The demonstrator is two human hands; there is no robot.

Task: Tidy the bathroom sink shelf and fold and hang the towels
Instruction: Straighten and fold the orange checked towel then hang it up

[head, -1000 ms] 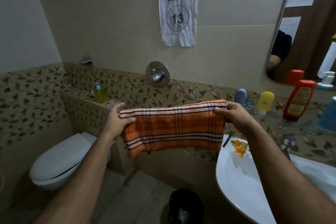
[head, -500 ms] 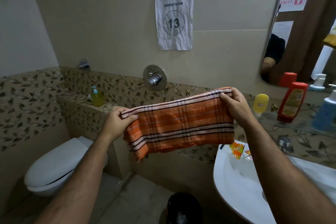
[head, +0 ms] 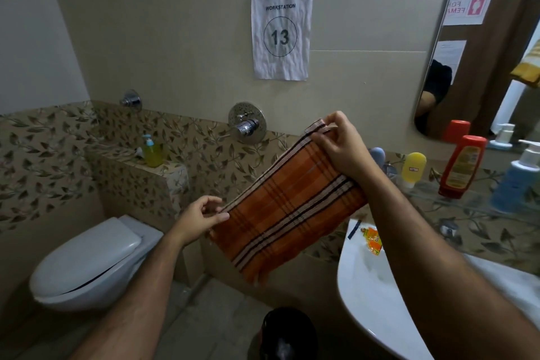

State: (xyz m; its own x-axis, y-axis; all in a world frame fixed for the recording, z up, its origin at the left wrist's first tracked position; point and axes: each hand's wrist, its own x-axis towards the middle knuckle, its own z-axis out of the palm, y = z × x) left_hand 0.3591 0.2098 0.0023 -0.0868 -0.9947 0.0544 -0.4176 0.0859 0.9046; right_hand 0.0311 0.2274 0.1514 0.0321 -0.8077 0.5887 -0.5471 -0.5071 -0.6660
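Aslant – towel (head: 287, 213) between left hand (head: 198, 218) and right hand (head: 340, 149)

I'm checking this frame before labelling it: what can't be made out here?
Head view only:
- Towel: its far face is turned away, so the number of folds is unclear.
- Towel rail: none in frame.
- Grey bottle: mostly behind the right hand.
- Blue pump bottle: blurred and cut by the right edge.
- Red bottle label: too small to read.
- Sink: tap not visible.

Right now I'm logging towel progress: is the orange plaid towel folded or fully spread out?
Folded: the orange plaid towel is a doubled narrow band, pinched at both ends by the left hand and right hand.
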